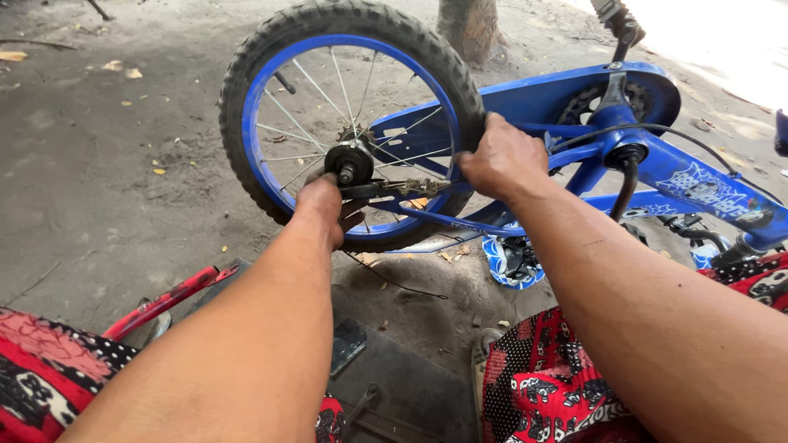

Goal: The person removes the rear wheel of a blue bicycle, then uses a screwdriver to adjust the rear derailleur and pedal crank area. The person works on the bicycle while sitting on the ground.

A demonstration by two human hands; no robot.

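My left hand point(324, 205) sits at the hub point(348, 161) of the rear wheel point(353, 123), fingers curled round the axle end & the chain point(402, 187) run just below it; can't tell how tight that grip is, the back of the hand hides the fingertips. My right hand point(501, 160) is clenched on the tyre point(460, 90) where it meets the blue frame point(574, 94). The small blue bike lies on its side on the dirt ground point(98, 164), wheel raised toward me, crank & chain guard point(632, 90) to the right. Handling, my guess: whole bike is light for a kid's size, but wheel + frame are stiff steel, no give. Tyre is knobbly rubber, grippy, best place to steady it. Spokes point(312, 94) look thin, I'd say bendable, so keep fingers off them. Hub & chain prob greasy, slippery, so pinch the axle nut firmly. Black brake cable point(681, 135) is floppy, may snag. Labels: a white & pale-blue decal point(698, 184) on the frame tube at right, spiky shape w/ lettering; a blue-white patterned part point(509, 262) below the frame, near the ground. Red, black & white patterned cloth point(550, 385) covers my knees at the bottom.
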